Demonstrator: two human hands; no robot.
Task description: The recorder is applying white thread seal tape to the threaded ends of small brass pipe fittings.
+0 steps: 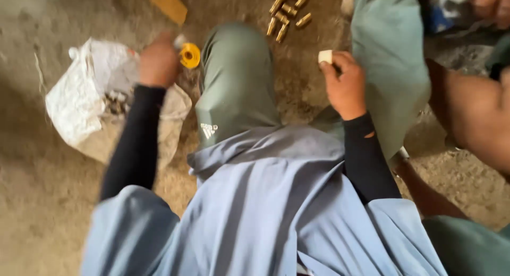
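My left hand (158, 61) is closed, held over the dirt floor just left of a small yellow ring-shaped part (189, 55); whether it grips the part I cannot tell. My right hand (344, 85) pinches a small white block (325, 56) between its fingertips. A cluster of several brass cylindrical fittings (287, 11) lies on the ground ahead, between both hands. My bent knee in green trousers (234, 79) sits between my arms.
A crumpled white sack (85, 95) with dark pieces inside lies at the left. A flat tan piece (169, 4) rests at the top. Another person's arm (473, 117) and leg in teal cloth (390, 53) crowd the right side.
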